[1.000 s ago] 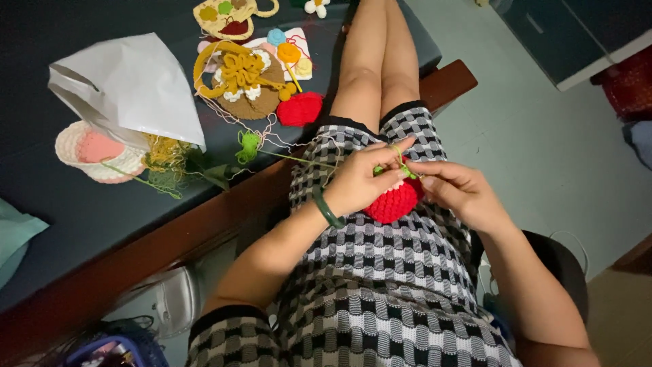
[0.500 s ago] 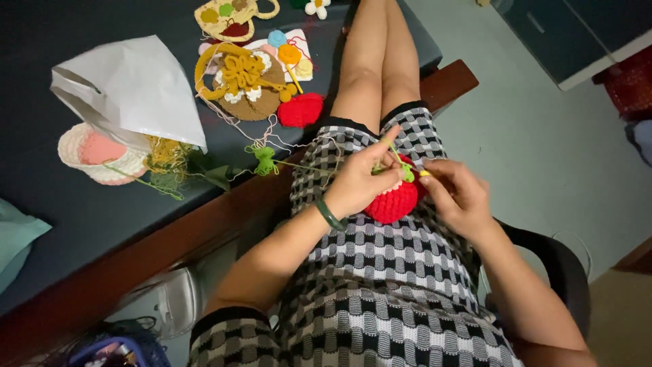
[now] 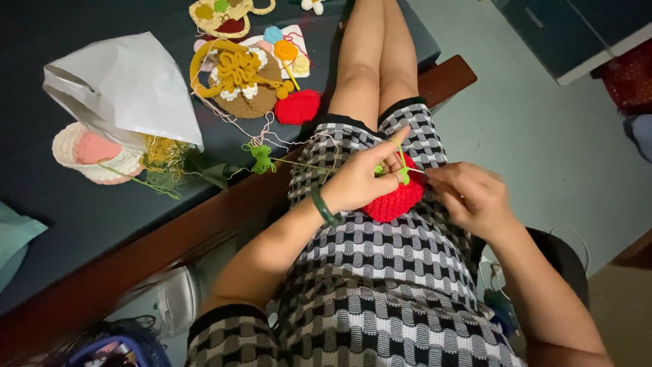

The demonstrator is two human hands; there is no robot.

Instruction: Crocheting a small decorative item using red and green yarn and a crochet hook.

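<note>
Your left hand (image 3: 360, 180) pinches the top edge of one red crocheted piece (image 3: 394, 200), which rests on your lap against the checked dress (image 3: 380, 272). Your right hand (image 3: 468, 194) sits just beside it, fingers closed on a thin hook (image 3: 414, 170) at the green stitches; the two hands nearly touch.

One strand of green yarn (image 3: 299, 163) runs from the work to a small green tangle (image 3: 260, 158) at the table (image 3: 81, 224) edge.

On the table:
- one white plastic bag (image 3: 129, 88), overlapping one pink-and-white crocheted basket (image 3: 92, 153);
- one brown round piece with yellow trim (image 3: 238, 78);
- one second red piece (image 3: 297, 107);
- one loose yellow-green yarn heap (image 3: 163, 160).

One green bangle (image 3: 322, 206) circles your left wrist.
</note>
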